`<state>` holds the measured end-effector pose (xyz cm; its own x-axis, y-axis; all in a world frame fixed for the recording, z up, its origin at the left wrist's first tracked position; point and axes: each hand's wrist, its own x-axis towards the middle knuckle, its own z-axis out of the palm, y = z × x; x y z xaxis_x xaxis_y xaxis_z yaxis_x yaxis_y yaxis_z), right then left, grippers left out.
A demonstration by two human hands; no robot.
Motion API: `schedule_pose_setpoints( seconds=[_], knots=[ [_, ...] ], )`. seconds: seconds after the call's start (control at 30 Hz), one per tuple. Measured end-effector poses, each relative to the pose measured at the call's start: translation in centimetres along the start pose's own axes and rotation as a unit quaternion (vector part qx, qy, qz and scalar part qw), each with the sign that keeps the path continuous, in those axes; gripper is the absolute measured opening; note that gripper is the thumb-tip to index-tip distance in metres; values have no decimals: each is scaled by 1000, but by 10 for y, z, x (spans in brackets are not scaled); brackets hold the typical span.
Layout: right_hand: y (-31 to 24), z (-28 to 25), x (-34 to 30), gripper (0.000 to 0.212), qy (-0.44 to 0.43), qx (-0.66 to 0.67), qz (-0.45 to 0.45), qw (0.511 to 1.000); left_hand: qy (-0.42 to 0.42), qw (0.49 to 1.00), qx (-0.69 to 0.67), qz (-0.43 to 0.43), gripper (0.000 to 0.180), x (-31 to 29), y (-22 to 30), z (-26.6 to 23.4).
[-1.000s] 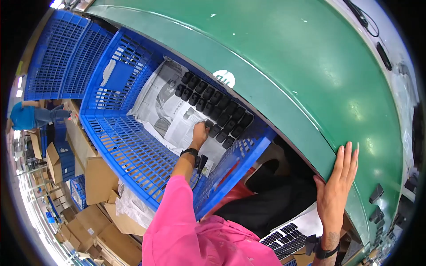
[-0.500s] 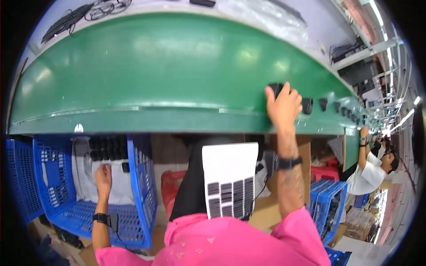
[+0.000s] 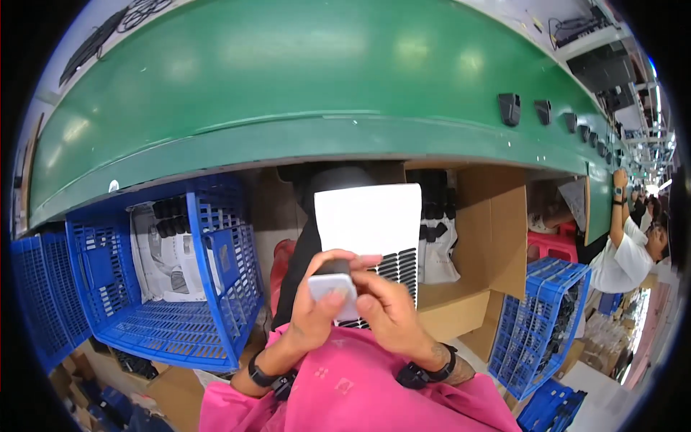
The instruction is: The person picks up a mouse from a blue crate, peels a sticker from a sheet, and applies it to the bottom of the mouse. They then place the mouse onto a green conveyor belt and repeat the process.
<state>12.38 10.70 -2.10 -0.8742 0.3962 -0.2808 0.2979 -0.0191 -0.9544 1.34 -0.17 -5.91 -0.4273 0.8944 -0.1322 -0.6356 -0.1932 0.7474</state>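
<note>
Over my lap, my left hand (image 3: 309, 313) is closed round a small device (image 3: 333, 286) with a pale grey face and a black upper end, my thumb lying on the pale face. My right hand (image 3: 392, 309) meets it from the right, fingers curled and thumb and fingertips at its edge. Whether a small label sits between those fingertips cannot be made out. Just beyond the hands, a white sheet (image 3: 368, 216) lies on my lap, with rows of black strip-like stickers on its near part, partly hidden by my hands.
A green bench (image 3: 288, 86) runs across in front, with several black devices (image 3: 509, 109) in a row at the right. To the left stands a blue crate (image 3: 165, 327) holding black pieces; to the right, a cardboard box (image 3: 461, 313) and another blue crate (image 3: 540, 324). A co-worker (image 3: 637, 248) sits far right.
My right hand has come back from the bench, where it was on a black device. My left hand has left the blue crate. Both now meet at a device over my lap.
</note>
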Motion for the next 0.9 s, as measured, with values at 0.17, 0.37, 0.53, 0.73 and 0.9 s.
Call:
schedule_pose_setpoints(
  seconds=[0.17,0.37,0.53,0.73,0.9],
  knots=[
    [45,-30,-15,19,273,-289,-81,914,51,997,51,-1,45,27,-24,7],
    [81,-42,-23,32,281,-386,-44,877,67,987,131,-60,45,45,-37,-5],
    [78,-40,-15,32,261,-238,54,934,69,981,171,-62,42,43,-32,-11],
    [77,-42,-11,28,238,-207,62,947,73,979,186,-50,42,39,-31,-15],
    [75,-34,-6,14,310,-134,83,938,91,977,182,-67,42,40,-23,-10]
  ],
)
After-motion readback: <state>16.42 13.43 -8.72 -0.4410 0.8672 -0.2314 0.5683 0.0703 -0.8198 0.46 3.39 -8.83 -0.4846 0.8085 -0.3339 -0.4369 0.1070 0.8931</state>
